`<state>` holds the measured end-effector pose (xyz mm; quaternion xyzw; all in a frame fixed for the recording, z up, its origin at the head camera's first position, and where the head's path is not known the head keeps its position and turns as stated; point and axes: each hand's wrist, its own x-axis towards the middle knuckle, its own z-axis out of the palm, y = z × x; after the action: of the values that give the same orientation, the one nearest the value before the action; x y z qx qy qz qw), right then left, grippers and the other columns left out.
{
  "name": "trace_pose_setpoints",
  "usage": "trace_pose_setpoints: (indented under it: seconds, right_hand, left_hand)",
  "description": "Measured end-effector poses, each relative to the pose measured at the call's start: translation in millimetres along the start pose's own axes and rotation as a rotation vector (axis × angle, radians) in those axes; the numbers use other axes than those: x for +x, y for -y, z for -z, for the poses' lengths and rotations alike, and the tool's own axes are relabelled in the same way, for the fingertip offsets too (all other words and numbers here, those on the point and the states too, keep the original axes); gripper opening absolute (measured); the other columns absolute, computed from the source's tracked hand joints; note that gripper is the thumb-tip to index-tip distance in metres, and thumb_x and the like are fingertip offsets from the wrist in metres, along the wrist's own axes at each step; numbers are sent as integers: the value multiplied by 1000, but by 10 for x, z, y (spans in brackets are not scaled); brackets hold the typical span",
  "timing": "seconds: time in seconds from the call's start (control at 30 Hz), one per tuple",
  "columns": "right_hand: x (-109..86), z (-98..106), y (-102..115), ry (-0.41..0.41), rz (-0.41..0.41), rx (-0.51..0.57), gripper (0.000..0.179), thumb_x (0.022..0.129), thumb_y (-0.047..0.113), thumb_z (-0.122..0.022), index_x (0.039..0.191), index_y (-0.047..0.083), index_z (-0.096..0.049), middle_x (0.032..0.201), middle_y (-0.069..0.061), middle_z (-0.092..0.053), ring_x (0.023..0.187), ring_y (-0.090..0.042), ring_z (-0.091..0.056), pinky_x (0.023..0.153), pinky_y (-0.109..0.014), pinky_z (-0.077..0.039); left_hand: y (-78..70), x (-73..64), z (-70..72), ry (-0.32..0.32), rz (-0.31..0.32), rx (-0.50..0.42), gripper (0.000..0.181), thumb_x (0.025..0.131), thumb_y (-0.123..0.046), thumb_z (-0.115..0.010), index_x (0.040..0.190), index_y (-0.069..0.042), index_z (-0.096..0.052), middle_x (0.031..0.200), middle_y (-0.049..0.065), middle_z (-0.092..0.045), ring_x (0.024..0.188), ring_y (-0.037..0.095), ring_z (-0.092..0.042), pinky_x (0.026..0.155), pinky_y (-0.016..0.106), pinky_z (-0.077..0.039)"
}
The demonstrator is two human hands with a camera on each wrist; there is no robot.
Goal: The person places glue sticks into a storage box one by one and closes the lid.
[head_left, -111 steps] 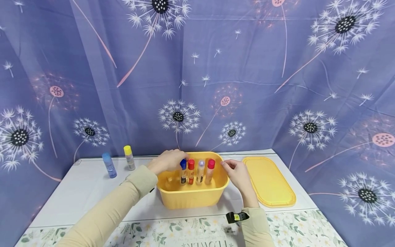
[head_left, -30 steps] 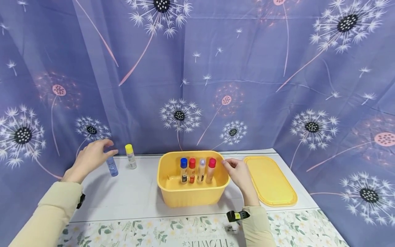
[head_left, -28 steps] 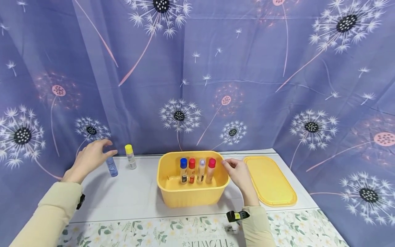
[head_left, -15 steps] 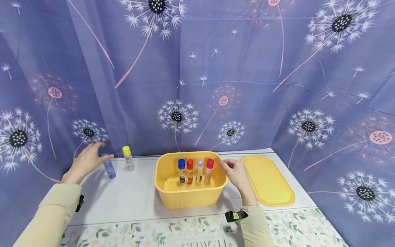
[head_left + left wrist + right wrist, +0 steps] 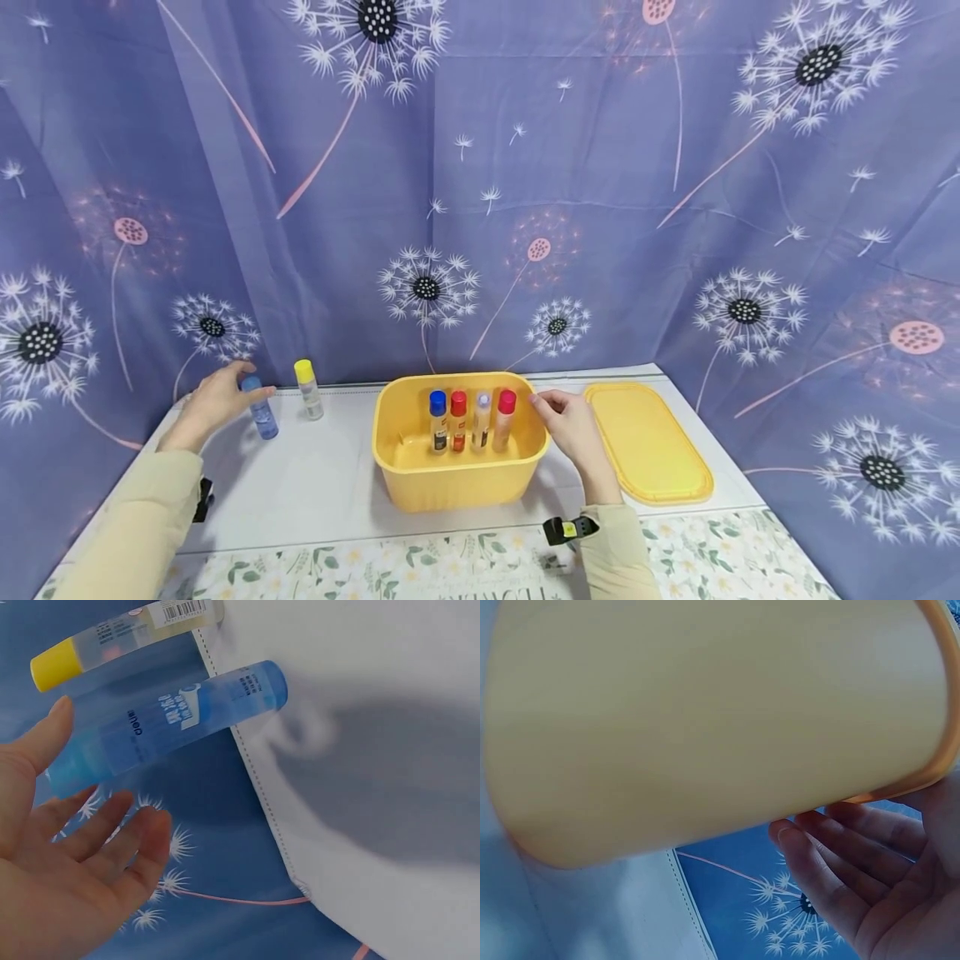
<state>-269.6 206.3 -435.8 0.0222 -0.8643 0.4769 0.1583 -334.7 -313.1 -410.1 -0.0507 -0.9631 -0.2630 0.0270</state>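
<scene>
A clear blue liquid glue bottle (image 5: 264, 421) stands at the left of the table. My left hand (image 5: 213, 404) is at its cap, thumb on one side and fingers on the other. In the left wrist view the fingers are spread loosely around the cap of the blue glue bottle (image 5: 180, 724). My right hand (image 5: 573, 425) holds the right rim of a yellow plastic bin (image 5: 457, 487); its thumb is hidden in the right wrist view, where the fingers lie against the outer wall. Inside stand several glue bottles, including a blue-capped one (image 5: 438, 427) and a red-capped one (image 5: 458, 425).
A yellow-capped glue bottle (image 5: 310, 396) stands just right of the blue one. Right of the bin lies a flat yellow lid (image 5: 648, 442). Behind the white table covering (image 5: 322, 475) hangs a purple dandelion curtain (image 5: 337, 292).
My left hand has come out of the bin and across to the blue glue bottle, then lowered around its cap. The right hand has stayed on the bin's rim.
</scene>
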Motion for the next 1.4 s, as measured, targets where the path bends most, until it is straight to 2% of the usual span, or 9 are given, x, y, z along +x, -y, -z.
trace_pose_setpoints:
  seconds: [0.2,0.43,0.67,0.87,1.03,1.2,1.4]
  right_hand:
    - [-6,-15,-1,-6,-2,0,20,94,21,-67,96,3,-76,84,-9,-72,74,-17,-64,69,-31,-51]
    - [8,-37,-42,6,-7,4,22,94,22,-66,97,2,-75,86,-11,-72,75,-16,-62,70,-31,-50]
    - [8,-32,-35,-2,-2,12,21,94,22,-66,96,2,-75,85,-11,-72,74,-16,-62,69,-31,-49]
    - [10,-32,-38,-3,-8,12,21,94,22,-66,96,4,-75,84,-9,-71,74,-16,-62,68,-30,-49]
    - [6,-25,-38,-6,-11,14,21,94,22,-66,97,4,-76,84,-7,-71,74,-16,-62,69,-31,-50]
    - [-3,-15,-32,-4,-11,14,21,95,22,-66,98,3,-75,87,-10,-72,76,-17,-63,69,-31,-51]
    - [-7,-20,-31,-5,-8,21,21,94,22,-67,96,3,-76,86,-9,-72,75,-17,-63,70,-31,-50]
  left_hand:
    - [21,-45,-37,3,33,-48,83,91,-56,-60,137,10,-40,127,38,-47,112,56,-47,88,65,-39]
    - [36,-108,-44,-5,50,-74,76,89,-50,-67,132,9,-45,119,35,-54,104,49,-55,82,60,-44]
    - [31,-129,-32,-68,54,37,81,84,-60,-67,128,7,-51,106,24,-62,86,39,-61,69,52,-45]
    - [28,-150,-22,-106,55,63,75,84,-57,-69,121,6,-54,96,18,-64,74,30,-61,62,45,-43]
    - [23,-145,-26,-115,47,66,69,85,-52,-70,119,6,-55,93,17,-65,74,30,-61,61,44,-43]
    - [-3,-140,-19,-112,41,65,61,86,-44,-70,117,6,-56,91,18,-65,78,36,-62,62,47,-44]
    - [-14,-149,9,-101,52,71,59,86,-43,-71,116,5,-57,90,17,-65,78,35,-62,62,47,-44]
